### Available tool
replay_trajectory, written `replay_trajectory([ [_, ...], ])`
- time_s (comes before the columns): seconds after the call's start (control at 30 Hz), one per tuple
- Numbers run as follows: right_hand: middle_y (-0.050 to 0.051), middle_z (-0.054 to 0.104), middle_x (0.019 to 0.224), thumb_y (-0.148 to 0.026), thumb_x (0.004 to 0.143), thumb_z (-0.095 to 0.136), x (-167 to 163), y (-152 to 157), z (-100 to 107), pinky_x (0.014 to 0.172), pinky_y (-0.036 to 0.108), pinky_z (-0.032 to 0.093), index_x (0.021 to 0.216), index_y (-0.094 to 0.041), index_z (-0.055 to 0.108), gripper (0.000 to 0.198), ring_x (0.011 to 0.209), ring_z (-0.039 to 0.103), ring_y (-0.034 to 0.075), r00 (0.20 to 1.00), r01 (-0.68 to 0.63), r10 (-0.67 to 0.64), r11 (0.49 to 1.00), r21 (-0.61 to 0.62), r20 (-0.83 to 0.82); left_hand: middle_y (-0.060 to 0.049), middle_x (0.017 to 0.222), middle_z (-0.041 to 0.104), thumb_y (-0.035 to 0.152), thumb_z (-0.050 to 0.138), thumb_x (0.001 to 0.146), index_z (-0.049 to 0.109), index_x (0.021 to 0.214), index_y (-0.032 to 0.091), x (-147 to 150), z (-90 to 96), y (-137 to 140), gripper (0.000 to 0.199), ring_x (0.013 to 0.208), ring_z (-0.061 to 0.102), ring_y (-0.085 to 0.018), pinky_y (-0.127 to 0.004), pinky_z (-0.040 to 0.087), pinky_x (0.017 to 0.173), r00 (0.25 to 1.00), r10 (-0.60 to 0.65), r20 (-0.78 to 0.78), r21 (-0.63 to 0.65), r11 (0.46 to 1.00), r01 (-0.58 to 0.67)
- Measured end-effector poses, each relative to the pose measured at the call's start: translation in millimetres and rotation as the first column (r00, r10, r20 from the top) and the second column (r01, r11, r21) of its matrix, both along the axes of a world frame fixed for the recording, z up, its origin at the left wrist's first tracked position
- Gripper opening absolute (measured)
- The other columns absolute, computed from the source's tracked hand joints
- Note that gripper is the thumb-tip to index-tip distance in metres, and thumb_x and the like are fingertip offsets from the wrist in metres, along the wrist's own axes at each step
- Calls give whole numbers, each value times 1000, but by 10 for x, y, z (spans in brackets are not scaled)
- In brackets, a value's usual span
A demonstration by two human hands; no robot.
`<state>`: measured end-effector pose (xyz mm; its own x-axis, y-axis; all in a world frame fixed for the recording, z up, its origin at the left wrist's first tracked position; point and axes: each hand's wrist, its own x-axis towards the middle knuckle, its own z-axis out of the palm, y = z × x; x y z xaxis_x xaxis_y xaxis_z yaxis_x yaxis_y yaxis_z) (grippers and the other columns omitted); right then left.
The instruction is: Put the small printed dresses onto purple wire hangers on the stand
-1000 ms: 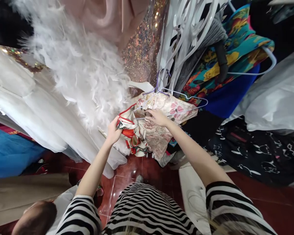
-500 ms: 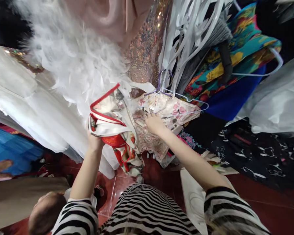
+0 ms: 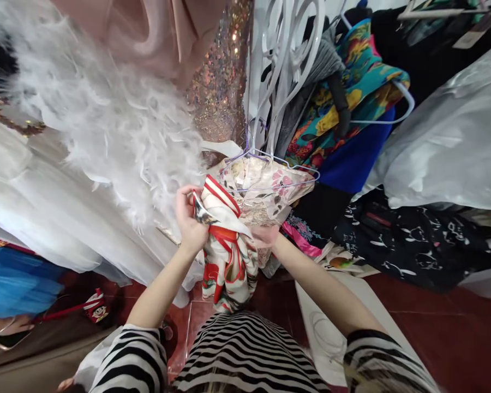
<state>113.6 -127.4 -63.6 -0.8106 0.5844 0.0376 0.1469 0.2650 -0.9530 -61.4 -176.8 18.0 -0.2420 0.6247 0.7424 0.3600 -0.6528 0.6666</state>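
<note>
One view, head: left hand [image 3: 191, 221] grips the red-trimmed garment [image 3: 226, 245], bunched between both hands; right hand [image 3: 267, 236] blurred at its far side, grip cannot be told, fingers unclear. Judged: garment picked up, folds not yet spread. Beyond the hands, pale floral garment [image 3: 276, 188], wire hanger [image 3: 316, 173] across it; lower part hidden.

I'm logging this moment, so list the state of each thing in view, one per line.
left hand: closed on the red-trimmed garment
right hand: blurred; grip unclear
red-trimmed garment: bunched, hanging from the left hand
pale floral garment: hanging, partly covered
lavender hanger: across the pale floral garment's front
turquoise floral garment: on a pale blue hanger, tilted
white feathered garment: spread, fluffy
</note>
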Motion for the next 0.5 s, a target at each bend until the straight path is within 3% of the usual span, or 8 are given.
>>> replay_trajectory([
  [0.1,8,77,85,-59,62,84,9,-49,69,86,37,58,82,-21,72,45,95,72,28,992,-124,119,981,-151,-37,-2,95,60,35,65,85,54,101,23,47,41,253,23,86,61,-17,-30,53,80,999,40,-33,-37,998,-41],
  [0.17,6,78,89,-53,56,89,-47,-64,184,95,40,57,84,-21,73,45,99,71,28,992,-111,97,976,-186,-83,-3,102,62,35,65,86,55,106,23,82,73,462,25,95,63,-19,-32,55,87,996,40,-80,-83,995,-46],
  [0.23,5,78,97,-52,57,88,-131,-63,306,103,43,54,92,-22,74,48,105,70,27,974,64,-105,977,-202,-200,-5,111,64,37,64,88,56,114,25,90,91,680,29,104,63,-22,-35,55,93,993,10,-114,-120,993,-23],
  [0.3,4,78,101,-52,57,87,-208,-34,414,106,46,53,99,-24,74,52,109,70,27,881,227,-332,921,-315,-336,-6,120,64,44,66,89,55,124,27,52,79,858,40,115,63,-24,-37,55,99,990,-43,-137,-139,990,24],
  [0.43,4,79,92,-52,54,89,-308,154,616,95,44,60,90,-23,73,49,103,73,30,721,247,-535,792,-558,-440,-11,139,61,63,60,90,45,142,29,-94,-56,918,65,134,56,-28,-44,48,111,967,-221,-125,-243,952,186],
  [0.5,4,79,89,-55,60,86,-367,311,738,91,43,62,86,-22,72,44,102,74,30,672,239,-571,770,-591,-471,-13,142,60,73,52,89,44,146,26,-129,-146,816,74,138,53,-31,-47,46,114,914,-390,-117,-381,867,321],
])
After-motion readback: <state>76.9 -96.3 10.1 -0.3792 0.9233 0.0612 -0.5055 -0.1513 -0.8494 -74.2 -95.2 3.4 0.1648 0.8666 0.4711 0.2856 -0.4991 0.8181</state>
